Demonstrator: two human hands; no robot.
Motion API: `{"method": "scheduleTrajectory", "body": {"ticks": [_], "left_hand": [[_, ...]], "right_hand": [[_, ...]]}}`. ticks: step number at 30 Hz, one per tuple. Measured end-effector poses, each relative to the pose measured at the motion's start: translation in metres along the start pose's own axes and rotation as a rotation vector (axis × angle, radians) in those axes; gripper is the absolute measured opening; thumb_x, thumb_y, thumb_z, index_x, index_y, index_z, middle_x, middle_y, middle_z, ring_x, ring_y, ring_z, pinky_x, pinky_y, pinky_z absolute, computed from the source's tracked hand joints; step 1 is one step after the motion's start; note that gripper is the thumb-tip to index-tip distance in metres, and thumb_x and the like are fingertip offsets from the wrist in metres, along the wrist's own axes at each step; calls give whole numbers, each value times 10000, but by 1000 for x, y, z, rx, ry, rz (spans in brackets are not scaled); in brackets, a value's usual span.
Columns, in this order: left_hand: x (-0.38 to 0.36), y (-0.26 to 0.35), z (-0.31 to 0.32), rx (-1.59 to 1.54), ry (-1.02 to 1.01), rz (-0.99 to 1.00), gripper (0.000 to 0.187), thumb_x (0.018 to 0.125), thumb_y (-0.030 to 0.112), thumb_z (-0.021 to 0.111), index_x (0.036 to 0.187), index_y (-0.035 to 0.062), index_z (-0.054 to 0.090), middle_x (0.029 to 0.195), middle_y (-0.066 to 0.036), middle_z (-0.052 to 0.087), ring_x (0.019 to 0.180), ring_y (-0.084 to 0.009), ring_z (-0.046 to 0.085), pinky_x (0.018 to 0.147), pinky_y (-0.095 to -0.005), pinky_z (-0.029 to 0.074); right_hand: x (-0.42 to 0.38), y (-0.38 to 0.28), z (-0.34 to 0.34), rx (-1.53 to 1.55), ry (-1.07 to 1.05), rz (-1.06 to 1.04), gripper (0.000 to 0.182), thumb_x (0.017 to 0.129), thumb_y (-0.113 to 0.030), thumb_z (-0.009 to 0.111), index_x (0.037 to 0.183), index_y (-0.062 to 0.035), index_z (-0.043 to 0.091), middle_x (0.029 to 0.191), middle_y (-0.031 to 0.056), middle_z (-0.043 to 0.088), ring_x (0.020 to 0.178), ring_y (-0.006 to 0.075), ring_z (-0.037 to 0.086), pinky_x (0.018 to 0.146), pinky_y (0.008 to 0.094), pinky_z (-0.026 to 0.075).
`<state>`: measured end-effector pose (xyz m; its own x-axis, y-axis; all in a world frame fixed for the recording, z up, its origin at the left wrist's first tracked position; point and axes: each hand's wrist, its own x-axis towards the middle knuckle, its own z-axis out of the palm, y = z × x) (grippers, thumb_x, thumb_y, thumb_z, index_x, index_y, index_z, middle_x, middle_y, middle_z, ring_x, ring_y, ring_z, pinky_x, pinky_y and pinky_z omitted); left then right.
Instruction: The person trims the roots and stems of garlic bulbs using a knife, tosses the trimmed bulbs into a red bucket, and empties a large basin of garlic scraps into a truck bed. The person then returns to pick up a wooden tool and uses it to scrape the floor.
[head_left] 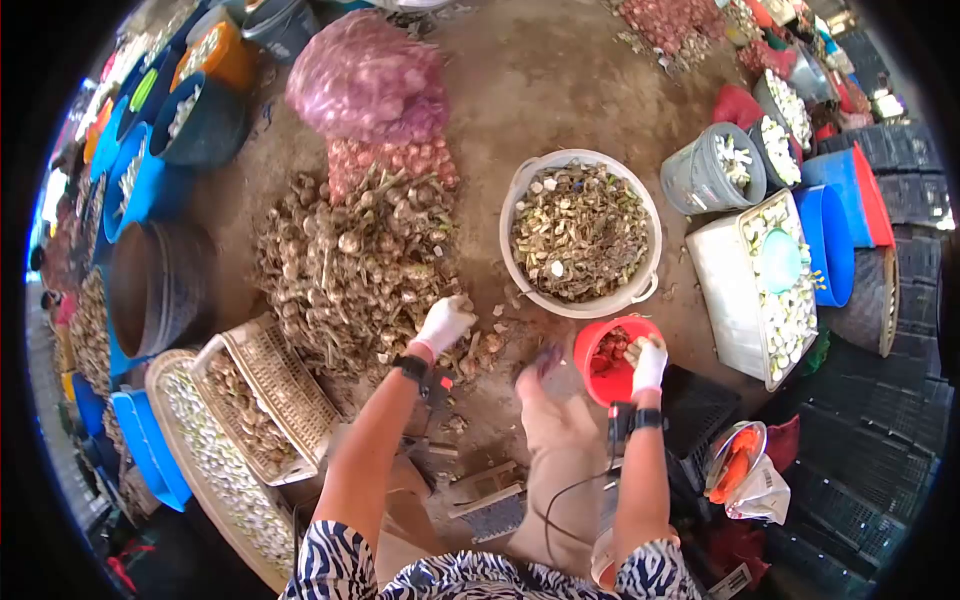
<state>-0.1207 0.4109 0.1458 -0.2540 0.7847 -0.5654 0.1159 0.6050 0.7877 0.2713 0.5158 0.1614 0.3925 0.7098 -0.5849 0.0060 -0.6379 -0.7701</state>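
My left hand (444, 322), in a white glove, reaches into the near edge of a big heap of garlic bulbs with stalks (350, 260) on the ground; its fingers curl on the bulbs, and I cannot see a firm hold. My right hand (648, 362), also gloved, sits over a small red tub (612, 360) and holds a garlic piece at its rim. Just beyond stands a large white tub (580, 232) full of garlic trimmings and skins.
A pink mesh sack of garlic (368, 78) lies behind the heap. A white crate of peeled cloves (760, 290) stands at right, grey buckets (712, 168) beyond it. Woven baskets (265, 390), a round tray (215, 460) and blue tubs (150, 170) crowd the left.
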Motion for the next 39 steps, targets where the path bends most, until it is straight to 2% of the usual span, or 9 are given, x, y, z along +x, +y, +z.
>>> {"method": "scheduleTrajectory", "body": {"ticks": [6,13,16,18,21,23,25,28,39], "left_hand": [[109,73,-5,1,1,-186,260,852,95,646,1098,9,652,858,-9,636,701,-98,592,575,-258,500],[269,87,33,327,-6,-35,339,806,123,632,1108,-31,622,835,-63,658,685,-140,604,611,-291,484],[318,114,57,588,31,33,439,771,153,652,1153,-56,604,886,-132,687,731,-184,640,654,-314,510],[350,119,64,583,17,-124,553,733,173,684,1222,-65,581,958,-199,696,834,-219,662,761,-331,526],[399,87,74,752,85,-70,558,733,176,703,1216,-76,582,941,-179,697,821,-233,663,766,-329,529],[460,5,65,611,95,74,481,735,172,718,1127,-88,618,862,-108,690,733,-221,659,692,-325,537],[469,4,73,215,-197,-118,353,730,149,712,1007,-65,670,790,-75,675,692,-182,646,653,-312,532],[470,54,83,143,-227,-445,147,757,98,661,811,-36,690,689,-29,628,606,-126,576,538,-282,454],[434,111,88,662,-146,-171,228,775,163,553,836,-2,698,831,-284,657,861,-448,653,780,-479,519]], "right_hand": [[150,-8,-21,-137,-82,227,409,835,-139,638,1218,-103,497,901,76,625,722,175,616,608,352,521],[254,32,-11,-97,31,325,738,839,-122,663,1465,18,298,1234,204,524,704,210,589,571,333,537],[274,49,0,-151,48,420,781,803,-121,684,1456,54,293,1131,196,568,670,198,566,567,325,520],[288,68,8,-443,110,304,729,769,-144,686,1392,60,367,1174,267,575,953,349,637,777,440,555],[301,90,20,-454,207,374,513,774,-138,654,1237,46,529,1072,251,623,929,361,640,834,463,511],[344,170,-5,-1299,-347,-50,164,876,-164,577,941,-86,706,852,117,641,734,199,620,643,397,493],[305,143,8,17,76,262,183,910,-246,590,977,-81,627,738,-10,588,622,111,552,533,297,462],[307,128,18,333,198,538,258,946,-330,563,901,-90,646,727,-13,577,606,108,546,498,291,446],[258,20,76,46,418,252,304,930,-247,642,836,42,641,616,-3,526,540,132,449,466,336,377]]}}
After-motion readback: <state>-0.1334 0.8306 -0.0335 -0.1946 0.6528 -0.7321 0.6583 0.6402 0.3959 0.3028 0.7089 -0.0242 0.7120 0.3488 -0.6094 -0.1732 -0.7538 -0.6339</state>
